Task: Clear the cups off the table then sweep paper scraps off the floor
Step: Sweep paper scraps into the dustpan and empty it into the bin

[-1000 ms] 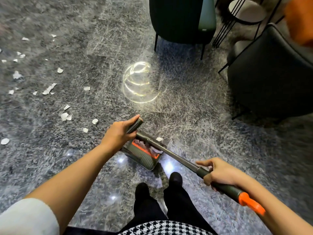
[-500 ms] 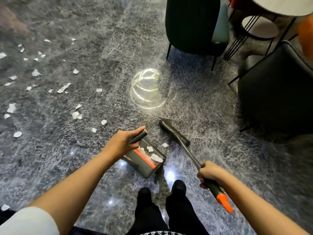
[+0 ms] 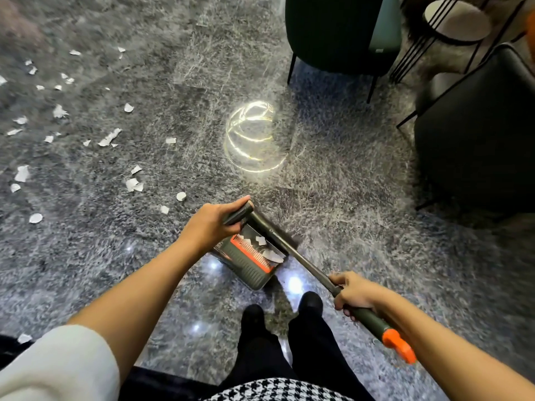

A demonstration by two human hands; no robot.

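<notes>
While the left hand [image 3: 211,224] curls its fingers round the short dark handle of a dustpan [image 3: 249,270], thumb laid along the top, the right hand [image 3: 351,293] is closed in a fist round the long shaft of a broom [image 3: 301,260]. That shaft runs from an orange cap beside the right forearm, up and to the left through the fist. It crosses the open side of the dustpan, and its far end comes close to the left hand. The brush end is dark and blurred, so how it lies cannot be told.

The dustpan sits tilted on the grey, glossy, marbled floor [image 3: 362,227] just in front of two black shoes [image 3: 311,302]. Its ribbed back wall is nearest the feet, and a row of orange comb teeth runs along one inner edge. Several white pieces of paper lie inside it.

Many more paper scraps [image 3: 110,137] are strewn over the floor to the left, the nearest just beyond the left hand and the rest spreading toward the upper left edge. One lies by the white sleeve [image 3: 58,366] at the lower left.

A bright ring of reflected light [image 3: 254,140] shines on the floor ahead of the dustpan. Beyond it stands a dark green chair [image 3: 327,33]. A black chair [image 3: 477,140] is at the right. Between the two, farther back, is a small round desk [image 3: 457,21] on thin black wire legs.
</notes>
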